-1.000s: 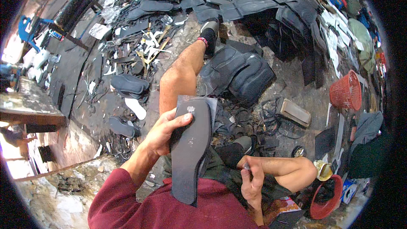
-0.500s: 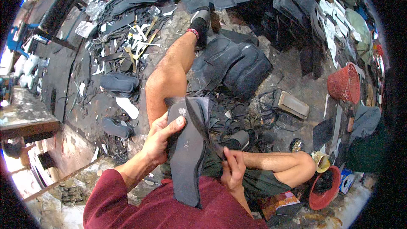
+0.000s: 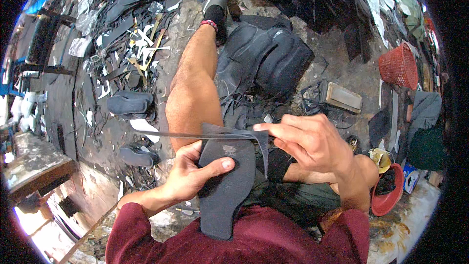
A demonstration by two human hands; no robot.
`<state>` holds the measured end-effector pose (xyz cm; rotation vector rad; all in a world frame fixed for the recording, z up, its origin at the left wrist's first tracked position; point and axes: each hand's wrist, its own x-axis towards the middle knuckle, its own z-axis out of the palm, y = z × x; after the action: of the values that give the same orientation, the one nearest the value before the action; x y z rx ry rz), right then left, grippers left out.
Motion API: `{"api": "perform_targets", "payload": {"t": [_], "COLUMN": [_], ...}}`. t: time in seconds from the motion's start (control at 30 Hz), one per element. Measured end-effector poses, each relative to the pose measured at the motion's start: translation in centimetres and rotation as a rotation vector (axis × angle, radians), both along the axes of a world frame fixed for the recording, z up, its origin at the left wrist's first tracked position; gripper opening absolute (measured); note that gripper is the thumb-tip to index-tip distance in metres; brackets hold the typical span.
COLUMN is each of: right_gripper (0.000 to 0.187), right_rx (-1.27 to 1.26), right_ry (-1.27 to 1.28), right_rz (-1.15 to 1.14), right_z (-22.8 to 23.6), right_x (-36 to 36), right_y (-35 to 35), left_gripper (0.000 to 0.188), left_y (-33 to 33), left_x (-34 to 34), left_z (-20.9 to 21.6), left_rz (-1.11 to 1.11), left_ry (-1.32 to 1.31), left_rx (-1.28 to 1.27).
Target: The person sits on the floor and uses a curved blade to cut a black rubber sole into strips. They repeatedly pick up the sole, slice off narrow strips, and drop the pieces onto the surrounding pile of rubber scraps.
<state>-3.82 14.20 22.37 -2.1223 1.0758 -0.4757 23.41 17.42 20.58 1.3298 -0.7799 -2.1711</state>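
A dark grey shoe sole (image 3: 225, 183) lies over my lap with its wide end away from me and a pale scuffed patch near that end. My left hand (image 3: 193, 173) is closed on its left edge, thumb pressed flat on top and the other fingers hidden underneath. Across the wide end runs a long thin dark strip (image 3: 185, 136), reaching out leftward past my shin, with a thin pointed flap hanging at its right. My right hand (image 3: 312, 144) pinches the strip's right part, just above and right of the sole. Whether the strip still joins the sole's edge I cannot tell.
Stacked dark soles (image 3: 264, 61) lie beyond my knee, with loose soles (image 3: 131, 103) and white and yellow scraps (image 3: 144, 44) to the left. At right are a beige block (image 3: 343, 98), a red basket (image 3: 398, 66) and a red bowl (image 3: 388, 193). A wooden bench (image 3: 36, 171) stands at left.
My right hand has risen up and away from me, from the sole's right side to its wide end. The strip has swung from along the sole's right edge to lie crosswise.
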Motion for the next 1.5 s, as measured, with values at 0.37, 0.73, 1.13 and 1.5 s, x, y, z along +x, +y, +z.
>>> {"api": "perform_targets", "payload": {"t": [0.37, 0.73, 1.13, 1.5], "right_gripper": [0.041, 0.037, 0.037, 0.038], "right_rx": [0.430, 0.106, -0.237, -0.052], "right_ry": [-0.513, -0.941, -0.299, -0.048], "right_rz": [-0.548, -0.926, -0.887, -0.686], "right_z": [0.7, -1.8, -6.7, -4.7], "right_x": [-2.9, 0.1, -0.7, 0.6], "right_y": [6.0, 13.9, 19.2, 13.5], "left_gripper": [0.083, 0.049, 0.053, 0.075], "left_y": [1.5, -0.6, 0.9, 3.6], "left_x": [1.9, -13.4, -11.9, -7.4], "left_z": [-4.4, 2.1, 0.9, -4.0], "left_rz": [0.064, 0.413, 0.524, 0.387], "left_ry": [0.550, 0.481, 0.242, 0.027], "left_rx": [-0.102, 0.040, -0.094, -0.221]}}
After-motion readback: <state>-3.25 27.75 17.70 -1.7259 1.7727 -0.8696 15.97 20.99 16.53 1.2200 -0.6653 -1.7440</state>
